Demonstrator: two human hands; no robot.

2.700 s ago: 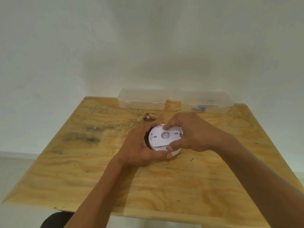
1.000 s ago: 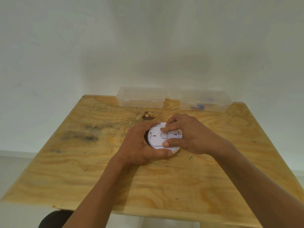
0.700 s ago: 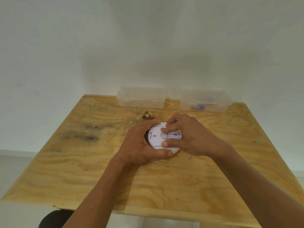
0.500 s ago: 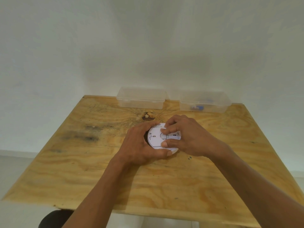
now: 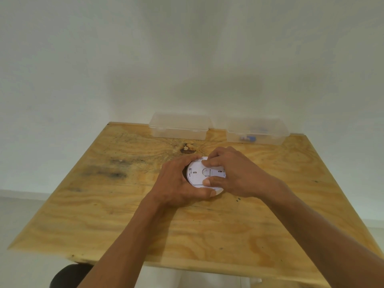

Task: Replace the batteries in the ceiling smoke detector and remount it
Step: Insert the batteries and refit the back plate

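Now smoke detector [image 5: 198,176] (back up) between both hands' fingers [image 5: 209,163].

A bare, plain room, its kind hard to tell: a stained plywood surface [image 5: 145,215] against a blank white wall [image 5: 187,59], with two clear lidded plastic boxes [image 5: 179,128] at the back edge.

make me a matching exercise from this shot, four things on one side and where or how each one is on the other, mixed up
Things:
1. smoke detector
2. left clear plastic box
3. right clear plastic box
4. dark knot in the plywood table

Places or states:
A. holds small blue items
B. held between left hand and right hand
C. looks to hold nothing
D. bare wood just behind the hands

Pairs: 1-B, 2-C, 3-A, 4-D
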